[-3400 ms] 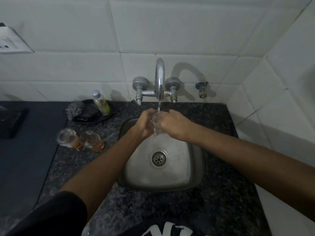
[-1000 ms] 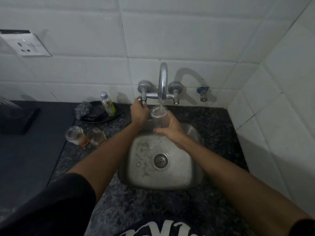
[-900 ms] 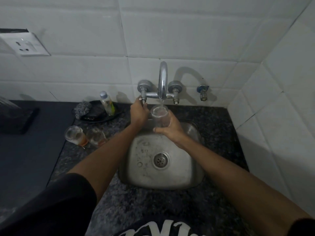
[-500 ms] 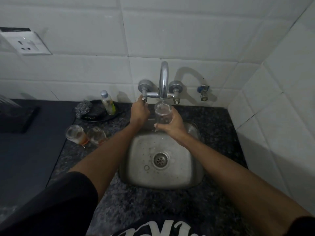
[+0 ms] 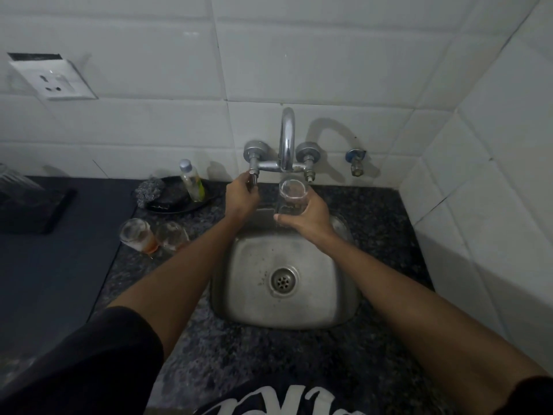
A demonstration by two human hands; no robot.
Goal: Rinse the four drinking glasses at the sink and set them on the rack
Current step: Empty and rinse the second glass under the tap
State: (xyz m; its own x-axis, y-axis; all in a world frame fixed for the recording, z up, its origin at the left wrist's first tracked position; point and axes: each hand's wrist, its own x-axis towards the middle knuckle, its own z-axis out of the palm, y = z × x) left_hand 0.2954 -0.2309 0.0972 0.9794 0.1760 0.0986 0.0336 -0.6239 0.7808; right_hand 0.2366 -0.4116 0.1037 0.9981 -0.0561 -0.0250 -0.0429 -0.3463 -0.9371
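The right hand (image 5: 308, 218) is wrapped around a clear drinking glass (image 5: 292, 196), holding it upright just under the spout of the curved chrome wall tap (image 5: 286, 139), above the back edge of the square steel sink (image 5: 323, 295). The left hand (image 5: 241, 194) has its fingers curled on the tap's left valve handle (image 5: 253, 176). No stream is plain to see, so the water looks shut off or nearly so. To finish well, the glass probably wants tipping out over the sink, gripped firmly since wet glass is slippery, before carrying it away. Left of the sink, two more clear glasses with orange dregs (image 5: 154, 236) lie on the speckled dark counter (image 5: 389, 235), unrinsed by the look of them. The rack cannot be made out for certain
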